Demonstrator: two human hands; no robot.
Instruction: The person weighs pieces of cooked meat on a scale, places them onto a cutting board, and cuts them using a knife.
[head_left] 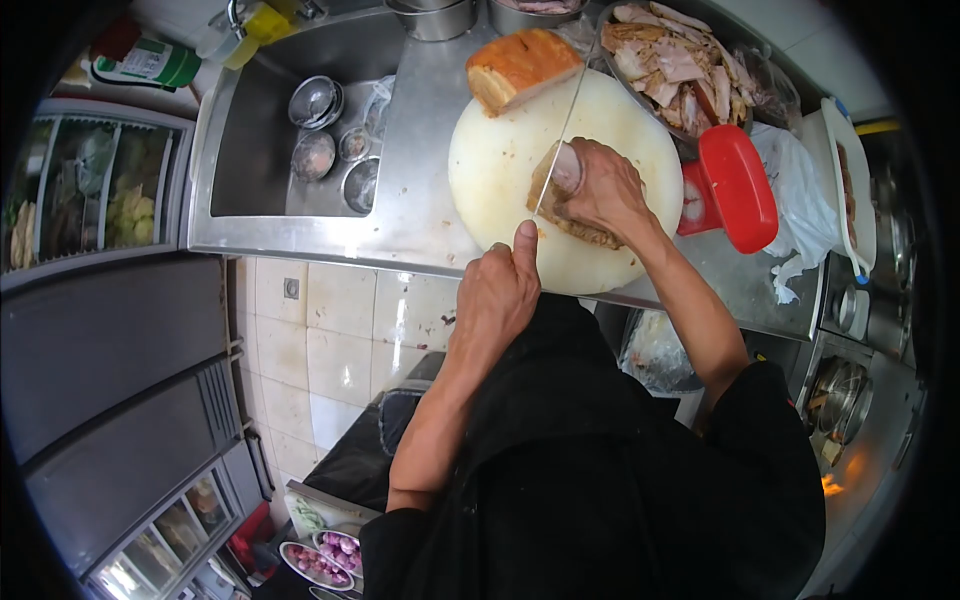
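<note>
My left hand (pixel 497 285) is closed around the handle of a long knife, its thumb stretched along the top. The knife's thin blade (pixel 571 110) points away from me across a round white cutting board (pixel 480 190). Under my right hand (pixel 606 186) lies a piece of cooked meat (pixel 581 232) with a browned edge and a pale pink end. The right fingers curl over the meat and press it to the board, close to the blade. An orange-brown block (pixel 525 68), which looks like a loaf of bread, rests at the board's far edge.
A metal bowl of sliced meat (pixel 680 65) stands behind the board. To its right are a red kitchen scale (pixel 738 190) and a white plastic bag (pixel 800 195). A sink (pixel 260 130) with several small metal bowls is left. Flames (pixel 831 485) show at lower right.
</note>
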